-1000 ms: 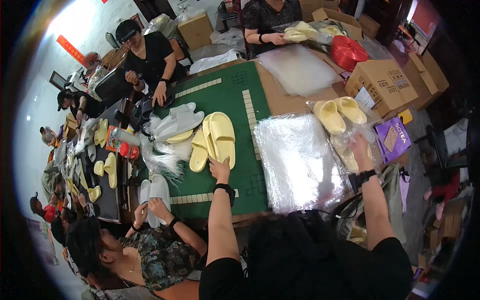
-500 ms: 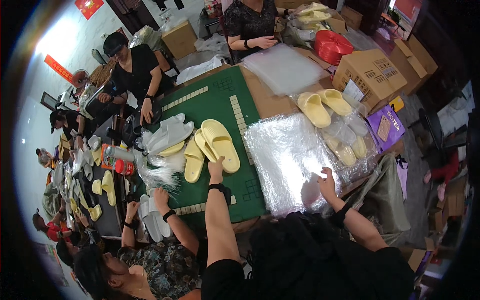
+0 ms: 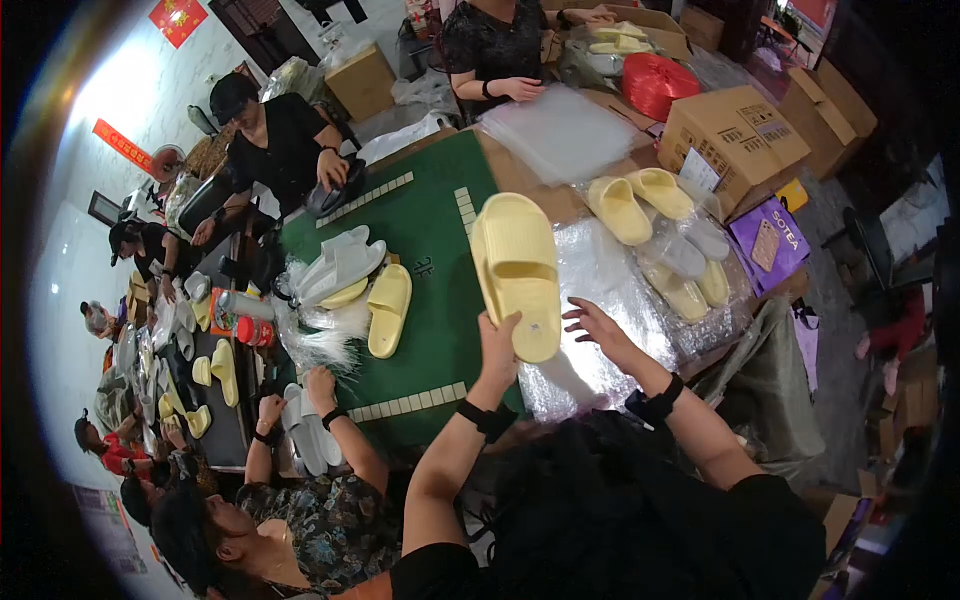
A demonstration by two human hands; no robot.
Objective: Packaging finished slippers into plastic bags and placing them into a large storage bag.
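Observation:
My left hand (image 3: 497,348) grips a pair of pale yellow slide slippers (image 3: 517,240) by the heel, one lying against the other, held up over the green mat's right edge. Close to their heel end, my right hand (image 3: 603,335) is open, fingers spread, touching nothing that I can see. Beneath it lies a stack of shiny clear plastic bags (image 3: 575,375). Another yellow slipper (image 3: 390,312) rests on the green mat (image 3: 440,250), beside grey slippers (image 3: 337,268) and a bundle of clear plastic strips (image 3: 325,345).
On the right are yellow slippers (image 3: 622,212), clear-bagged slippers (image 3: 688,275), a purple bag (image 3: 770,245), a cardboard box (image 3: 735,145) and a red twine roll (image 3: 660,88). A co-worker beside me on the left handles grey slippers (image 3: 308,432); other people stand around the tables.
My left hand has lifted the yellow pair off the mat and carried it right. My right hand has moved left toward it. A co-worker across the mat has moved a dark object.

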